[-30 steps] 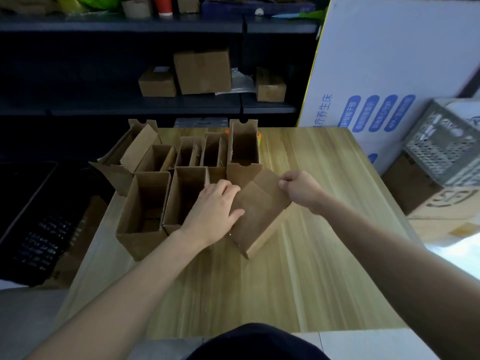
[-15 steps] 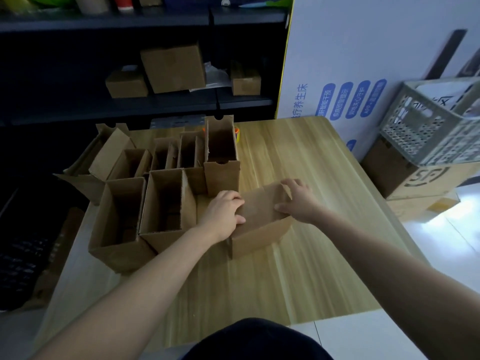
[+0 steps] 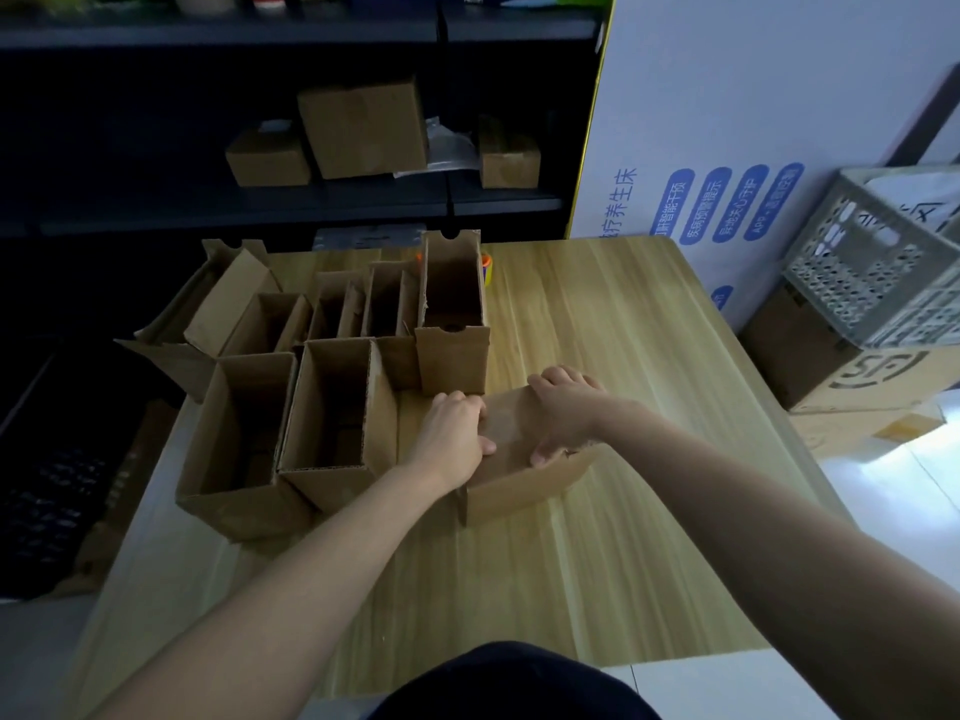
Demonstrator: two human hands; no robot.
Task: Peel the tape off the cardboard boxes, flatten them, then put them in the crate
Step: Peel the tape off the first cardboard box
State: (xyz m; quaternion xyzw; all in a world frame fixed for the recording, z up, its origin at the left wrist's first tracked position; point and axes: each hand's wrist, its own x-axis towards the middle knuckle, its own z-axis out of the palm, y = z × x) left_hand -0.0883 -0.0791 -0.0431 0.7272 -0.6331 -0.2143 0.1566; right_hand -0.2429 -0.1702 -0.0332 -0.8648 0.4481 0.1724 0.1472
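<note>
1. A brown cardboard box (image 3: 524,459) is lying on its side at the centre of the wooden table (image 3: 613,537), its upper panel sagging inward and its corrugated open edge facing 5 o'clock.
2. The left hand (image 3: 453,438) is pressing palm-down on the box's 9 o'clock end, fingers curled together over the far edge, thumb lying on the panel.
3. The right hand (image 3: 563,410) is bearing down on the 2 o'clock end, fingers together on the far edge, thumb hooking the near edge.
4. Opened upright boxes (image 3: 332,407) are standing just beside the box at 9 to 12 o'clock.
5. A grey perforated crate (image 3: 878,267) is sitting off the table at 2 o'clock.
</note>
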